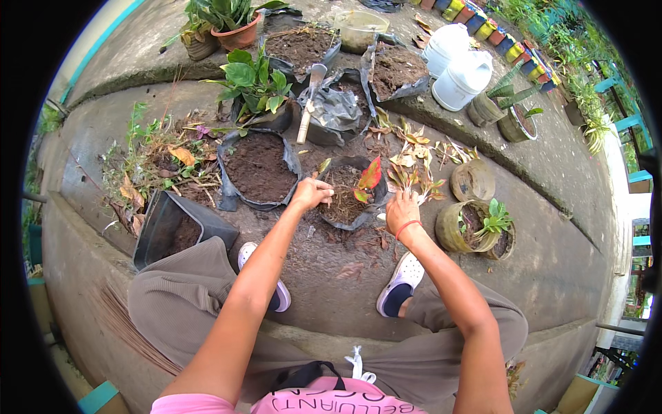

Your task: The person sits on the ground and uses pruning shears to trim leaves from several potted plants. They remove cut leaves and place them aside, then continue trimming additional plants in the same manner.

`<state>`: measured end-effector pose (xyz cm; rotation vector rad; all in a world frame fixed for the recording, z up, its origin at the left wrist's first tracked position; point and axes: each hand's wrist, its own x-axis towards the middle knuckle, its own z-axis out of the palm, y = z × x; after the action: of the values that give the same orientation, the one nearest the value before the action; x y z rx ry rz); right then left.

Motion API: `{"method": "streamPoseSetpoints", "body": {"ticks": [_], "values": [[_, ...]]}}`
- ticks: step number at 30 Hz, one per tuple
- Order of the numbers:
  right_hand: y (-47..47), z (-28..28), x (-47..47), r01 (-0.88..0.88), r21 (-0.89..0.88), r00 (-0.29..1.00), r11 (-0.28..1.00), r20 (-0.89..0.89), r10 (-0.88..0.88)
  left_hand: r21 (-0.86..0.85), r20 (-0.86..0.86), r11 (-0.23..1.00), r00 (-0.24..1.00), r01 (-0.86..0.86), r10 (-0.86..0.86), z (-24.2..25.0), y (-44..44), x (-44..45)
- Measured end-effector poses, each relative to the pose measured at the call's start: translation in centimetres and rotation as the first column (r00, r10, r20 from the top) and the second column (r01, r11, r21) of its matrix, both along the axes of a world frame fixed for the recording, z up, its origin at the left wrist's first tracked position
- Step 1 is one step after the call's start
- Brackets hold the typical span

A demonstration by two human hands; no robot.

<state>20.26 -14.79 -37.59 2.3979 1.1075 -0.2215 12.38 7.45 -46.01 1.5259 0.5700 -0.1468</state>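
My left hand (313, 194) is over the left rim of a black plastic grow bag (347, 223), fingertips pinched near the dry debris on its soil; whether they hold anything is too small to tell. A plant with red and green leaves (370, 175) stands at the right of this bag. Just right of the bag, my right hand (403, 209) is at the stem ends of a bunch of pale, wilted leafy cuttings (414, 173) on the concrete; the fingers hide the grip. A trowel with a wooden handle (305, 123) leans on a bag behind.
Soil-filled black bags (261, 168) stand behind and left, beside a heap of pulled weeds (170, 160). A tipped black container (170, 227) lies near my left knee. At right are cut plastic pots (449, 227), an empty round tub (471, 181) and white jugs (462, 80) on a ledge.
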Motion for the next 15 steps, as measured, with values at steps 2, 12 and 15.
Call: {"method": "streamPoseSetpoints", "body": {"ticks": [2, 12, 15], "values": [[0.4, -0.4, -0.3, -0.030, 0.036, 0.999, 0.999, 0.031, 0.029, -0.102, -0.009, 0.994, 0.999, 0.047, -0.048, 1.6, 2.8, -0.5], [1.1, -1.4, -2.0, -0.036, 0.013, 0.998, 0.999, 0.048, 0.035, 0.892, 0.287, 0.022, 0.605, -0.451, 0.743, 10.3, 19.8, -6.4], [2.1, -2.1, -2.7, 0.036, -0.039, 0.998, 0.999, -0.047, -0.038, 0.883, 0.344, -0.022, 0.616, -0.468, 0.709, 11.0, 18.6, -5.8]]}}
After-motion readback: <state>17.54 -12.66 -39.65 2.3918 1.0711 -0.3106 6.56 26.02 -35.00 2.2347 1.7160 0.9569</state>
